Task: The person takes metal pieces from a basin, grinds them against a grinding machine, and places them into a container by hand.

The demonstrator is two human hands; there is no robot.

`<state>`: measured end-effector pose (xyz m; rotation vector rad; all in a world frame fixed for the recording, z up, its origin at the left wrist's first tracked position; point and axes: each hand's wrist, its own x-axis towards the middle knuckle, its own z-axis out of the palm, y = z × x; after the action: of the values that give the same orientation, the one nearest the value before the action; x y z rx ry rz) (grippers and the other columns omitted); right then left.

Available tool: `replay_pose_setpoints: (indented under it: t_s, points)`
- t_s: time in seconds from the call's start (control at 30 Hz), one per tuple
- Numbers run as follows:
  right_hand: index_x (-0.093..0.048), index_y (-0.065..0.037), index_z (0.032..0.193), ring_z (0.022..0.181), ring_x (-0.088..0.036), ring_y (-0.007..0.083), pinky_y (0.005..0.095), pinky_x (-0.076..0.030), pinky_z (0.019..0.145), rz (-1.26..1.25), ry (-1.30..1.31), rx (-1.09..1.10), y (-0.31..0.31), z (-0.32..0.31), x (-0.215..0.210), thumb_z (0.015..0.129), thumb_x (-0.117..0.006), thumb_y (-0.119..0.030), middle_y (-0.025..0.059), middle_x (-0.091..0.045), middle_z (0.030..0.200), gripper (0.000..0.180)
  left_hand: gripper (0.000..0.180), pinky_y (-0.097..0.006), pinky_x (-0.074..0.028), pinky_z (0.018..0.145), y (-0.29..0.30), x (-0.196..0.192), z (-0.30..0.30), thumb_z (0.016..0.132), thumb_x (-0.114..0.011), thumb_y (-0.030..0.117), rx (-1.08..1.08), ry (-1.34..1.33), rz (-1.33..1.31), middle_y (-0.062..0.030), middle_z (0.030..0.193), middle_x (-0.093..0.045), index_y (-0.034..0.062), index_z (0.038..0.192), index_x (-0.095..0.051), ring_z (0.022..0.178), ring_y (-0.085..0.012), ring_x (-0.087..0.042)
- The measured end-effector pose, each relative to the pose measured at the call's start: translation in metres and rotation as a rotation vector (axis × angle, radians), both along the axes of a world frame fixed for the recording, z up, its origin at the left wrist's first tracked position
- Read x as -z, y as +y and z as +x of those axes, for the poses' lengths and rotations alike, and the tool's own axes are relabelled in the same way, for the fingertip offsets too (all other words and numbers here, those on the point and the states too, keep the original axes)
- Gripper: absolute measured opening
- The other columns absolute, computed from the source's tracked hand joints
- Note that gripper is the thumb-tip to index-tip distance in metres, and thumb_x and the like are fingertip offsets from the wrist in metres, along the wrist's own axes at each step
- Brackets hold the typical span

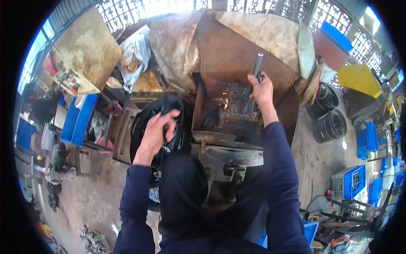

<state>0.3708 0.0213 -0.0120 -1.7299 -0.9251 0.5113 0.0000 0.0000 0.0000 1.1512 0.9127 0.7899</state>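
The right hand [261, 89] is closed around a grey metal bar [257, 65], holding it upright over the rusty machine [237, 110], where a few sparks [225, 103] show. The left hand [157, 131] rests with fingers curled loosely on a black round tub [144, 122], just left of the machine.

Between the left hand [157, 131] and the right hand [261, 89] stands a rusty metal machine [230, 112], its box walls blocking a straight pass. At twelve o'clock a sacking-covered hood [237, 46] closes off the far side. At nine o'clock of the left hand, a black round bin [141, 122] and a wooden crate [122, 135] crowd the way. At three o'clock, beyond the right forearm, bare concrete floor [315, 156] lies open up to the stacked black tubs [330, 125].
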Motion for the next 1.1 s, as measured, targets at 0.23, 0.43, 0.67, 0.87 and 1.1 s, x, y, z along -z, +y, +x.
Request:
replay_pose_setpoints:
  t_s: [0.23, 0.43, 0.67, 0.87, 1.1]
  points:
    - [-0.066, -0.001, 0.101, 0.045, -0.059, 0.0151, 0.0309, -0.048, 0.043, 0.12, -0.023, 0.014, 0.003, 0.002, 0.007, 0.09, -0.076, -0.027, 0.0075, -0.068, 0.078, 0.03, 0.033, -0.025, -0.035, 0.046, 0.012, -0.039, 0.096, 0.105, -0.054, 0.029, 0.088, -0.177, 0.062, 0.0021, 0.061, -0.045, -0.0014, 0.107, -0.066, 0.048, -0.0074, -0.04]
    - [-0.066, -0.001, 0.1, 0.044, -0.057, 0.0144, 0.0306, -0.048, 0.043, 0.092, 0.0, 0.002, 0.001, -0.002, 0.012, 0.09, -0.076, -0.029, 0.0066, -0.069, 0.078, 0.03, 0.035, -0.023, -0.031, 0.043, 0.027, -0.044, 0.148, 0.104, -0.057, 0.033, 0.161, -0.211, 0.092, 0.0061, 0.061, -0.042, 0.0014, 0.099, -0.069, 0.048, -0.0048, -0.038]
    - [-0.065, -0.002, 0.106, 0.047, -0.061, 0.016, 0.035, -0.051, 0.044, 0.056, -0.032, -0.02, -0.004, 0.004, 0.01, 0.092, -0.075, -0.033, 0.0056, -0.062, 0.07, 0.035, 0.031, -0.024, -0.029, 0.044, 0.037, -0.016, 0.183, 0.098, -0.063, 0.034, 0.119, -0.042, 0.089, 0.0083, 0.06, -0.043, 0.0049, 0.092, -0.072, 0.049, -0.004, -0.037]
    - [-0.065, -0.003, 0.104, 0.045, -0.059, 0.0156, 0.0331, -0.049, 0.043, 0.079, -0.012, -0.023, 0.002, 0.002, 0.01, 0.092, -0.075, -0.032, 0.0051, -0.062, 0.071, 0.033, 0.031, -0.031, -0.036, 0.05, 0.054, 0.027, 0.178, 0.095, -0.065, 0.032, 0.068, 0.168, 0.336, 0.0005, 0.062, -0.052, 0.0022, 0.094, -0.072, 0.054, -0.0096, -0.045]
    - [-0.065, -0.002, 0.102, 0.045, -0.054, 0.0116, 0.028, -0.045, 0.04, 0.078, 0.011, -0.017, 0.002, 0.003, 0.011, 0.094, -0.073, -0.026, 0.0047, -0.069, 0.083, 0.026, 0.028, -0.033, -0.046, 0.065, 0.054, 0.026, 0.175, 0.097, -0.063, 0.027, 0.023, 0.284, 0.48, -0.0071, 0.076, -0.065, 0.0018, 0.107, -0.071, 0.069, -0.0159, -0.057]
